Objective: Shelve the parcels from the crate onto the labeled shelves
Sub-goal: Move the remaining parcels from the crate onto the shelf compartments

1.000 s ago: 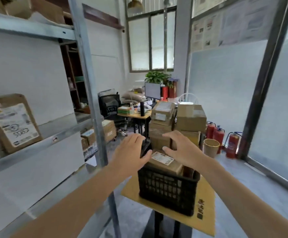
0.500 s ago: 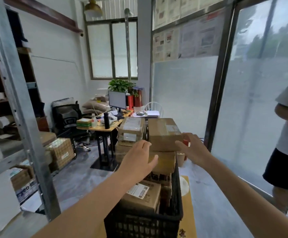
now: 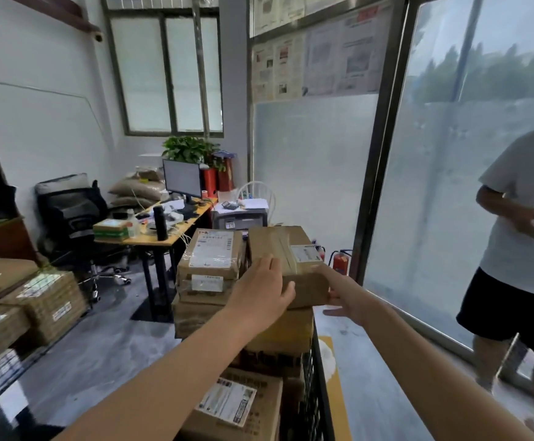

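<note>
Both hands have closed in from just short of the stack and now meet the top cardboard box (image 3: 286, 249). The left hand (image 3: 259, 292) lies flat on its left face, fingers straight. The right hand (image 3: 343, 300) presses its lower right corner; whether fingers hook underneath, I cannot tell. The box sits atop parcels stacked in the black plastic crate (image 3: 318, 402). It is stiff, matte, taped cardboard, probably light, and best held by opposite sides. Left of the hands sits a shiny tape-wrapped parcel (image 3: 210, 259).
</note>
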